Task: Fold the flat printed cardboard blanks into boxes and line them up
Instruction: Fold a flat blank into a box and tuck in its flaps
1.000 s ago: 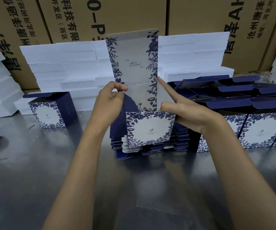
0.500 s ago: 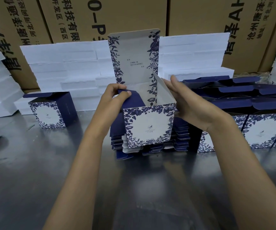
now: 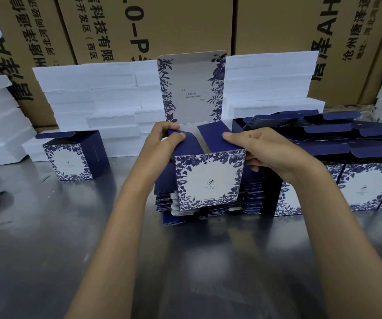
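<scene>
Box [image 3: 209, 180], navy flaps, floral front

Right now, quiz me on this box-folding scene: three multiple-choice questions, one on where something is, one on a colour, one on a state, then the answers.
1. Where does the lone finished box stand?
A. left of the hands
B. on the foam stacks
C. on top of the flat blanks

2. What colour are the side flaps of the held box?
A. red
B. dark blue
C. yellow

3. How is the held box's lid?
A. tucked shut
C. torn off
B. standing upright, open

Answers:
1. A, it sits alone on the metal table, left of the left hand.
2. B, the flap under each thumb is dark blue.
3. B, the printed lid rises above the left hand and right hand, which grip the side flaps, over the pile of blanks.
</scene>
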